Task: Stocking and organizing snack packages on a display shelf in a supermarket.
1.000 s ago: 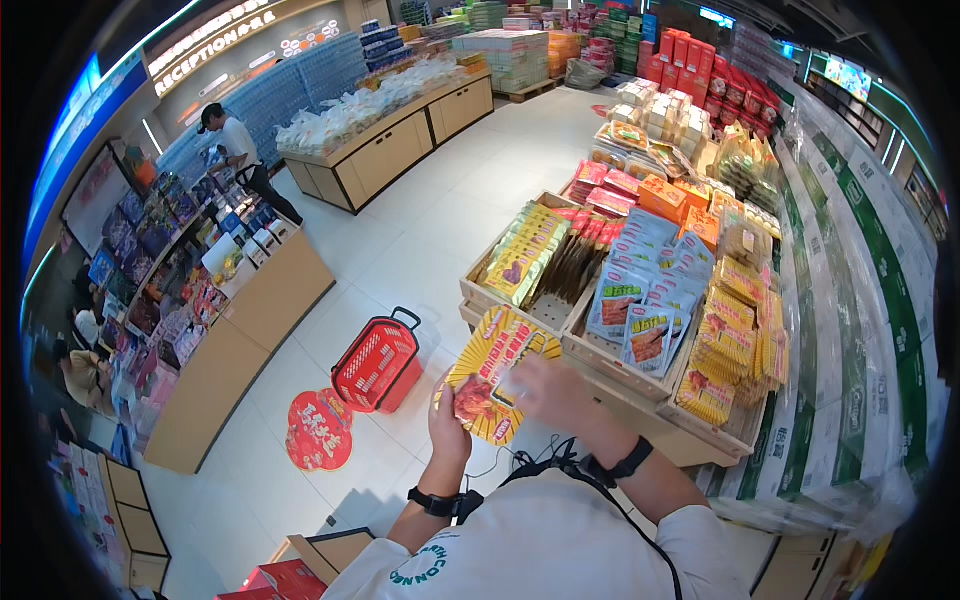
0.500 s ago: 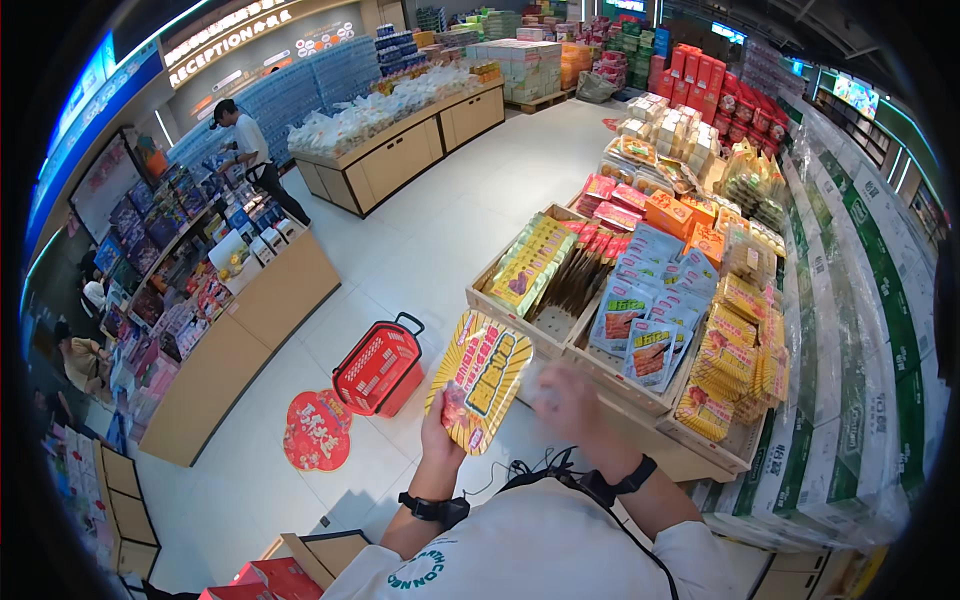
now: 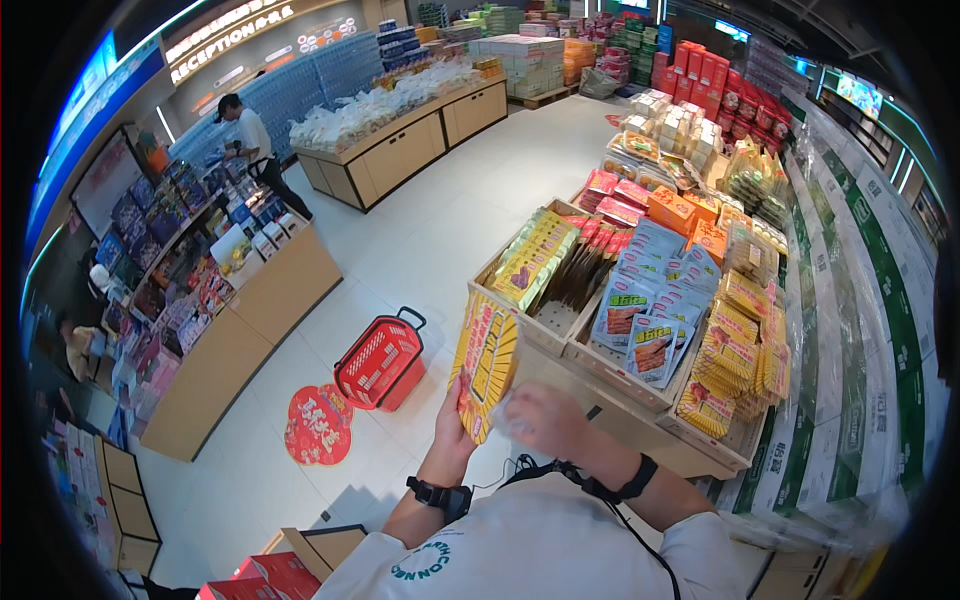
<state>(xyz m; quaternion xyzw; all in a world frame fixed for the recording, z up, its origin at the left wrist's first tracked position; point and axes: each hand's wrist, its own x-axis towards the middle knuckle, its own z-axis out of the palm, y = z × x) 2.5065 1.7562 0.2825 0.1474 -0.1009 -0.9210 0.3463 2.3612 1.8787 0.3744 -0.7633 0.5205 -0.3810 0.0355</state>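
Observation:
My left hand point(image 3: 453, 420) is closed on the lower left edge of a yellow snack packet point(image 3: 489, 355) with striped edges, tilted upright in front of me. Just right of its lower end is my right hand point(image 3: 552, 420), its fingers curled and smeared by motion. Something small, pale and see-through shows at those fingertips, too blurred to name. Beyond the hands stands a display with divided bins: yellow-green packets point(image 3: 538, 262), blue-grey snack packets point(image 3: 640, 305), and yellow packets point(image 3: 728, 350) like the held one.
A red shopping basket point(image 3: 380, 362) with a black handle is on the floor to the left, near a red floor sticker point(image 3: 318, 425). Wrapped cartons point(image 3: 850, 370) are stacked along the right. A person point(image 3: 255, 145) stands by the far-left counter point(image 3: 250, 340).
The yellow packet has turned more edge-on in my left hand. My right hand has moved left, close to the packet's lower end.

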